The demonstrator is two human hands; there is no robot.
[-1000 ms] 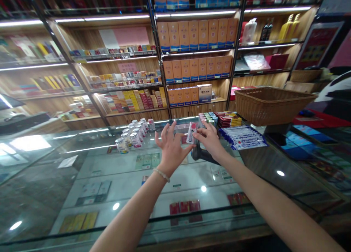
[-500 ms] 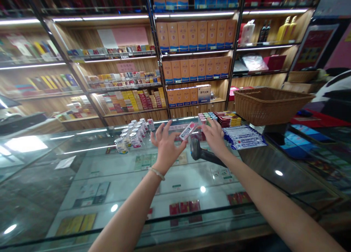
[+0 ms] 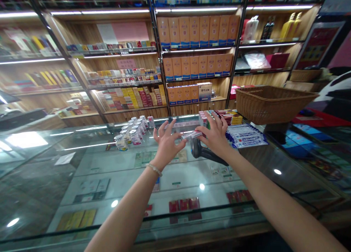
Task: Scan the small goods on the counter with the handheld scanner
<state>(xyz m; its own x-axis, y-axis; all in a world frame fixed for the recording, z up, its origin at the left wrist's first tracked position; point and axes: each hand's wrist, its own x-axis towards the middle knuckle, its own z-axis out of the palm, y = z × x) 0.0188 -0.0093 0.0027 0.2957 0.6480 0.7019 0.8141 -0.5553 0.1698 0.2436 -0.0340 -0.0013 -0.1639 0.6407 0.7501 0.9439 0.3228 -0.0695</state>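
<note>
Between my two hands, above the glass counter [image 3: 123, 193], is a small flat white pack [image 3: 191, 135]; its print is blurred. The thumb and forefinger of my left hand [image 3: 166, 144] pinch its left end, the other fingers raised. My right hand [image 3: 215, 136] grips the right end with its fingertips. Just below the pack and right hand lies a black handheld barcode scanner [image 3: 205, 154], partly hidden by the right hand. Rows of small clear-sided tubs [image 3: 134, 135] stand left of my left hand. Behind my right hand are small stacked packs [image 3: 202, 116], partly covered.
Blue-and-white sachets [image 3: 248, 136] lie right of my right hand, with red-and-yellow packs [image 3: 231, 117] behind them. A wicker basket [image 3: 274, 105] stands at the counter's back right. Shelves of orange boxes [image 3: 193, 67] line the wall. Red packs [image 3: 184, 208] show under the glass.
The pack has turned from a steep slant to nearly level, its broad printed face tipped away. My right hand has shifted slightly and grips its right end.
</note>
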